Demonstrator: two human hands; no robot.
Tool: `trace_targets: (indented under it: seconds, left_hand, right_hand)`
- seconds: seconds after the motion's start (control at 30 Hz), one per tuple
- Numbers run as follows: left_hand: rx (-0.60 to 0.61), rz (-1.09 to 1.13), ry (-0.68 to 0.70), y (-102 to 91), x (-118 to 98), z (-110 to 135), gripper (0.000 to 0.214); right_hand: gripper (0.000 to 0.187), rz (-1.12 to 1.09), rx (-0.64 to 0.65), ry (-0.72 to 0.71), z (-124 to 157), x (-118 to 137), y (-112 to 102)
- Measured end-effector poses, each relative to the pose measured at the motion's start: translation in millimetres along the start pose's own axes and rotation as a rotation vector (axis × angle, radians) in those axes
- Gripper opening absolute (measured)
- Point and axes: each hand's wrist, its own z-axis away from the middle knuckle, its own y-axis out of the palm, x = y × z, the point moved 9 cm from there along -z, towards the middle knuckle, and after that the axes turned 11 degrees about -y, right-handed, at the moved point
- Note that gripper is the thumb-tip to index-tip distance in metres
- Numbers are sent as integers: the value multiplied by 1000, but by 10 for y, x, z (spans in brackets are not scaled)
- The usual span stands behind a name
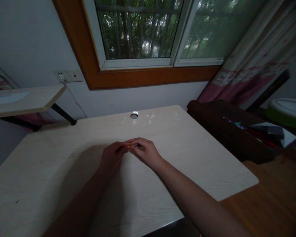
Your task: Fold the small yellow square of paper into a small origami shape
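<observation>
Between my two hands, over the middle of the pale wood-grain table (pixel 162 128), is a tiny yellow-orange object (pixel 128 146), too small to tell its kind. My left hand (pixel 112 154) comes from the left with thumb and fingertips pinched on it. From the right, my right hand (pixel 145 149) meets it with thumb and forefinger also closed at the same spot. The fingertips of both hands nearly touch and cover most of the object.
A round cable hole (pixel 134 116) lies near the table's back edge. At left a raised shelf (pixel 39 98) stands on black legs. Behind are a wall socket (pixel 67 76) with a cord and a window (pixel 143 33). Dark wooden furniture (pixel 217 128) holding several items adjoins the right side.
</observation>
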Motion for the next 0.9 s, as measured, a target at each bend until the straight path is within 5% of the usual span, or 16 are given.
trace_targets:
  seconds: [0.53,0.9]
  left_hand:
    - [11,60,28,3,-23,13,23]
    - [-28,-38,122,0,-110,19,19]
  right_hand:
    - [14,97,-24,-93,-5,39,-42]
    - [16,15,-43,-8,-18,-29,-43]
